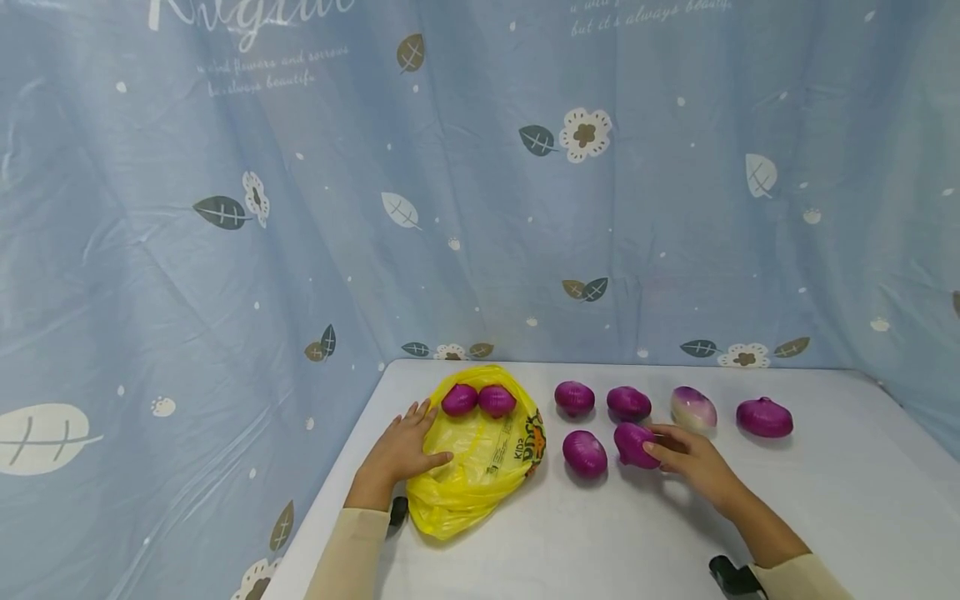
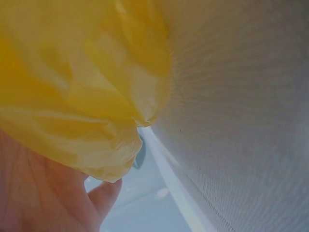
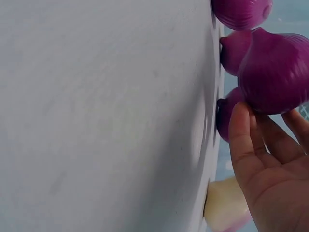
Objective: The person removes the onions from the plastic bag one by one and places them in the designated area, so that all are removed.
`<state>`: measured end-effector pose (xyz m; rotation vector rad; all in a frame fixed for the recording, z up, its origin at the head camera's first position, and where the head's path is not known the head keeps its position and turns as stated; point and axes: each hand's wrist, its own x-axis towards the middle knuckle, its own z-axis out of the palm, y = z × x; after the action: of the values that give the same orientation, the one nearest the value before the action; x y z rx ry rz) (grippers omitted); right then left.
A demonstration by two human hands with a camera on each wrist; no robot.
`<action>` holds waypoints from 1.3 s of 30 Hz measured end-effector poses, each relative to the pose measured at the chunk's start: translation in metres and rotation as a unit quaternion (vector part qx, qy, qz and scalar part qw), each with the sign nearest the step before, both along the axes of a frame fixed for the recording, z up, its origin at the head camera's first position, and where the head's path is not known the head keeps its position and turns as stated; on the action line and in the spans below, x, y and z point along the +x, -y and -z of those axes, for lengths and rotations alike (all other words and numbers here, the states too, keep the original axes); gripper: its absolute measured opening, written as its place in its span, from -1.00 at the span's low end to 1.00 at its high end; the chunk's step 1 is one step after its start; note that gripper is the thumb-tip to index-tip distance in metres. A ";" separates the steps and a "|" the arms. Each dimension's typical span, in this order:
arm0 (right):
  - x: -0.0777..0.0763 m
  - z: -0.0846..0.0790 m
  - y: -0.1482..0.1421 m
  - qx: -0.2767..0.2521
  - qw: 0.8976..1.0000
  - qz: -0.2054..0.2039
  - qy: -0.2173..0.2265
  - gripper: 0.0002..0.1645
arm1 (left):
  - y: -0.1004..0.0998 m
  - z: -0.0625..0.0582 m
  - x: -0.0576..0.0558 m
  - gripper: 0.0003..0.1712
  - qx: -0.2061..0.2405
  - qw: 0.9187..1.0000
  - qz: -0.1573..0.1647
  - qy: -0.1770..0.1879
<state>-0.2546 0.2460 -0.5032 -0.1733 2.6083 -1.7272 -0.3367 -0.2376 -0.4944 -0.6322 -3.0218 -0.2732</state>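
"Start at the left. What's there?"

"A blue curtain (image 1: pixel 150 292) past the bench (image 1: pixel 847 492)'s left edge, then the left grip (image 1: pixel 405 450). Its fingers are straight and spread, touching the left side of a yellow bag (image 1: pixel 442 504), with the thumb reaching over it."

"And the bag?"

"It lies along the left edge, up toward the back left corner, mouth gaping. Two purple onions sit inside at the far end, side by side: the left bagged onion (image 1: pixel 459 401) and the right bagged onion (image 1: pixel 497 402), both just beyond the left grip's fingertips."

"Right of that?"

"A back-row onion (image 1: pixel 574 398) near the back edge, and a front onion (image 1: pixel 585 454) nearer the front edge. Next comes a second back-row onion (image 1: pixel 628 404)."

"So where's the right grip (image 1: pixel 690 458)?"

"Just in front of that one, curled on the right side of the held onion (image 1: pixel 634 444), pinching it between thumb and fingers. The right wrist view shows it raised off the bench, its pointed tip turned away from the palm."

"Anything else?"

"A pale bulb (image 1: pixel 693 409), white and purple, lies just behind the right grip. Farthest right, a squat onion (image 1: pixel 765 417) rests toward the back right corner, well apart from the bag."
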 end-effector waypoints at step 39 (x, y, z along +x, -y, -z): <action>0.009 0.003 -0.013 0.065 0.996 -0.029 0.044 -0.21 | 0.001 0.001 0.000 0.06 0.003 1.000 0.012 -0.002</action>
<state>-0.2453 0.2585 -0.5066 -0.1643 2.6134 -1.5055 -0.3369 -0.2388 -0.4952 -0.6671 -3.0108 -0.2811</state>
